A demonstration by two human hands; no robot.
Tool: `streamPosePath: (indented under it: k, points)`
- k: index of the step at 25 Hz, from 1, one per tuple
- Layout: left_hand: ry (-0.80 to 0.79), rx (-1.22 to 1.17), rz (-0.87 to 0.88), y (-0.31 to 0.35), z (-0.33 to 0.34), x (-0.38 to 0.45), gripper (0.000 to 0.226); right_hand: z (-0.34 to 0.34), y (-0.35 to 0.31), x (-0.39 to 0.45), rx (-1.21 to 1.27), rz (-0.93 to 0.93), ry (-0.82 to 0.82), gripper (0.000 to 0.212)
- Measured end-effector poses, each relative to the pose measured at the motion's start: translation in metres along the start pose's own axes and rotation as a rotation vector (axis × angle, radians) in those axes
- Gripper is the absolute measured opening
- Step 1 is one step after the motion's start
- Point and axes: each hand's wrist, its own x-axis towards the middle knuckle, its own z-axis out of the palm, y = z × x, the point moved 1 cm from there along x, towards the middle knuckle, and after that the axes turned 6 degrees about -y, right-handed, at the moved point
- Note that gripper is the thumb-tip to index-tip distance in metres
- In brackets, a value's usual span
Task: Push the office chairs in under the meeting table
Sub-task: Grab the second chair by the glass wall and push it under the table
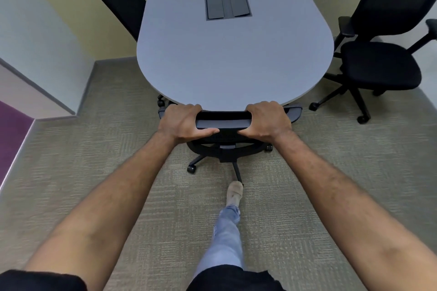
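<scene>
Head view: both hands (pixel 185 123) (pixel 266 121) clamp the near chair (pixel 224 123) back at the table (pixel 234 54) edge; right chair (pixel 380 64) seemingly untucked.

table edge (pixel 165 92) blocks chair back (pixel 223 123), open carpet (pixel 94 149) behind

One view only, worn on my head, looking forward and steeply down. My forearms run up from the bottom edge to my left hand (pixel 183 123) and right hand (pixel 267 121), close below the lens. The tabletop (pixel 234 54) fills the upper centre. Wide-angle bending curves the floor (pixel 94 160) and walls at the edges.
</scene>
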Motion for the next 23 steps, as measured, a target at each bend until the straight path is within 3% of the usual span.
streamPosePath:
  k: [15,23]
  points:
    - [-0.054,-0.023,0.014,-0.016,-0.001,0.017,0.117,0.002,0.001,0.019,0.014,0.01,0.009,0.083]
    - [-0.079,-0.005,0.022,-0.008,-0.001,0.007,0.114,0.006,0.0,0.006,0.006,0.036,-0.022,0.074]
